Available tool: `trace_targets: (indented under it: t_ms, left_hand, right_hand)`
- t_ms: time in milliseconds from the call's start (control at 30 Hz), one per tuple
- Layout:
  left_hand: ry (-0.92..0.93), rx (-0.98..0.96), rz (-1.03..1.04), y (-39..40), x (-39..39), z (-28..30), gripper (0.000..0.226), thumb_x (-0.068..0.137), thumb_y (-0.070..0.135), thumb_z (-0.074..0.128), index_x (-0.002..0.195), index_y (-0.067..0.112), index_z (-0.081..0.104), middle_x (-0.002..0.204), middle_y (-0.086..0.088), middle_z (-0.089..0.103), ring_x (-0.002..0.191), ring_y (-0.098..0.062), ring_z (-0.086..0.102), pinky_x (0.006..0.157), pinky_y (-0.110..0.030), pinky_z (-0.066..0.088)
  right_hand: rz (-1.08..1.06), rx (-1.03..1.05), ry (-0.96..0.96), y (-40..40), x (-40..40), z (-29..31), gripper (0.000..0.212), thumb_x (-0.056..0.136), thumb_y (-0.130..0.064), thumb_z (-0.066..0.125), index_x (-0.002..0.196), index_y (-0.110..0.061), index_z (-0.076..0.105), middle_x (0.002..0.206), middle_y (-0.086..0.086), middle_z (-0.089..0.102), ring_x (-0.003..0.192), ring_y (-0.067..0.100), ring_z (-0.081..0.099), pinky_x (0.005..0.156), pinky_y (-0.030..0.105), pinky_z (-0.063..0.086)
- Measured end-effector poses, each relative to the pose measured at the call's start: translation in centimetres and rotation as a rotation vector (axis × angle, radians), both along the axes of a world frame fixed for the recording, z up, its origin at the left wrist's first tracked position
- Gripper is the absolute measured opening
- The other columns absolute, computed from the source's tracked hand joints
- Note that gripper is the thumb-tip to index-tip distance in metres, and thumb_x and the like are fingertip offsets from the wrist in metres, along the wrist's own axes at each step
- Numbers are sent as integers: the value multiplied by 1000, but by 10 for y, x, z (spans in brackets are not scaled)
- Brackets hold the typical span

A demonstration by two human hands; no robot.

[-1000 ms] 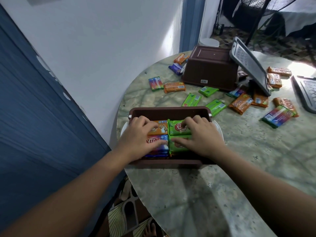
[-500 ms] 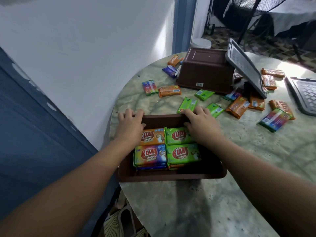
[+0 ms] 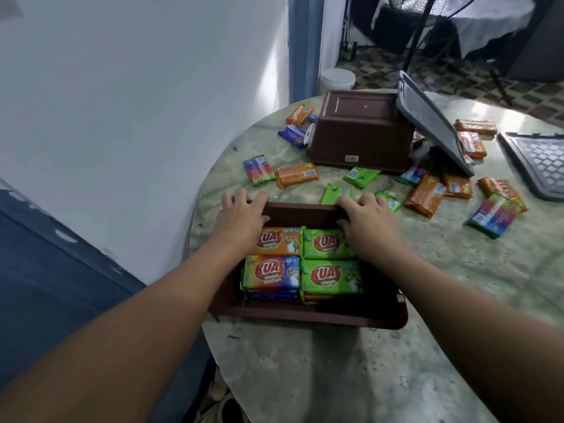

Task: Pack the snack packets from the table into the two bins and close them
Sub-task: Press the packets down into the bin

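A brown open bin (image 3: 305,317) stands near the table's front edge, holding stacked snack packets: orange (image 3: 280,241), rainbow (image 3: 270,273) and two green ones (image 3: 331,277). My left hand (image 3: 241,219) grips the bin's far rim at its left corner. My right hand (image 3: 367,221) grips the same far rim at the right. A second brown bin (image 3: 360,129) lies upside down further back. Loose packets lie scattered around it, among them an orange one (image 3: 297,174) and a rainbow one (image 3: 491,215).
One grey lid (image 3: 433,122) leans against the upturned bin; another grey lid (image 3: 540,163) lies flat at the right edge. The round marble table (image 3: 335,370) stands against a white wall on the left. A white bucket (image 3: 337,79) and a fan stand are behind.
Both hands left the packets inside the bin and moved to its far rim. The bin now sits closer to me, with its packets uncovered.
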State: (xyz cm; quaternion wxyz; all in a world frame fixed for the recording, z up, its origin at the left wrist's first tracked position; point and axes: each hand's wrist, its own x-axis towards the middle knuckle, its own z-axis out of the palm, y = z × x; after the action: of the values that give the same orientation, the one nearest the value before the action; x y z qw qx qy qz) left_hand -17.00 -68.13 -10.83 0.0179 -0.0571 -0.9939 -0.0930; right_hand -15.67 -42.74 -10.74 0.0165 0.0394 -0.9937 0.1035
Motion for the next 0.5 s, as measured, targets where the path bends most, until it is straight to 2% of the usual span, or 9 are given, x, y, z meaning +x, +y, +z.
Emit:
trace_targets:
  t_ms: [200,400,500]
  left_hand:
    - [18,-32,-33,-1,-8,-3,36,102,40,54,133,28,40,131,-8,43,122,-30,37,84,-40,46]
    - [71,-63,-60,-3,-6,-8,40,101,39,56,135,26,41,127,-9,46,117,-30,40,86,-40,47]
    - [128,-89,-72,-3,-4,-10,38,100,40,55,134,26,45,125,-9,47,116,-29,41,86,-40,47]
  right_hand:
    - [-24,17,-11,0,-1,0,30,101,-37,56,128,-32,47,121,10,50,116,36,44,92,51,48]
    - [-26,41,-22,-1,2,1,29,102,-37,55,129,-30,46,124,9,49,117,35,43,86,46,49]
    - [-21,44,-16,-1,3,1,30,102,-38,55,129,-30,45,125,10,50,119,35,43,89,48,50]
